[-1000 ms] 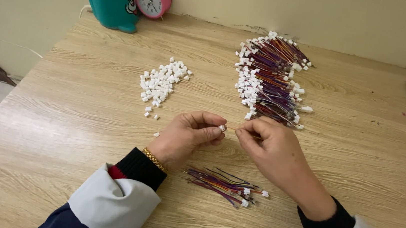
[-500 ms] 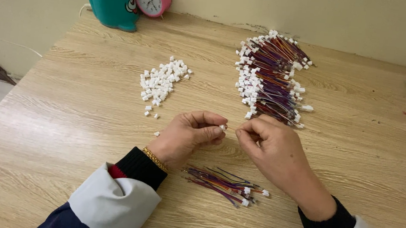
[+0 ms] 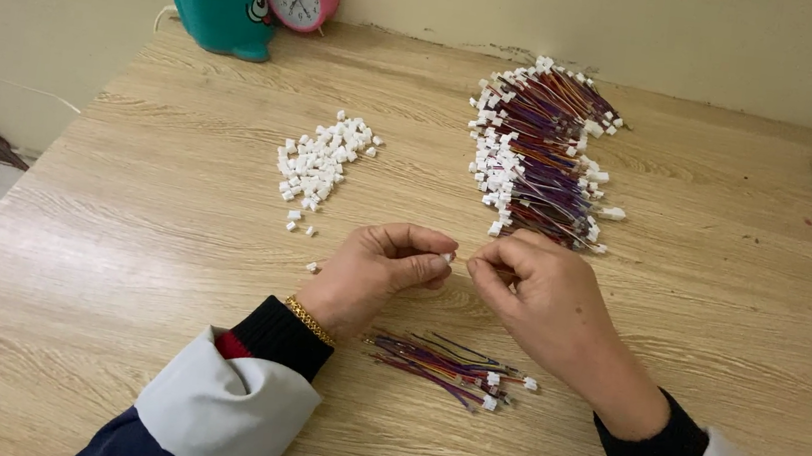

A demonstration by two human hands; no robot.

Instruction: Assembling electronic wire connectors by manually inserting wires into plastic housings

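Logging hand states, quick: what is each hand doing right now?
Left hand: closed, pinching a small white connector.
Right hand: closed in a pinch at the connector; what it holds cannot be told.

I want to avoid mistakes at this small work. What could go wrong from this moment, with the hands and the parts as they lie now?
1. The left hand pinches a tiny white connector at its fingertips; it might slip and be hard to find.
2. One loose white piece lies near the left wrist; a sleeve could sweep it away.
3. The small wire bundle lies between both forearms, so it could be dragged or tangled.
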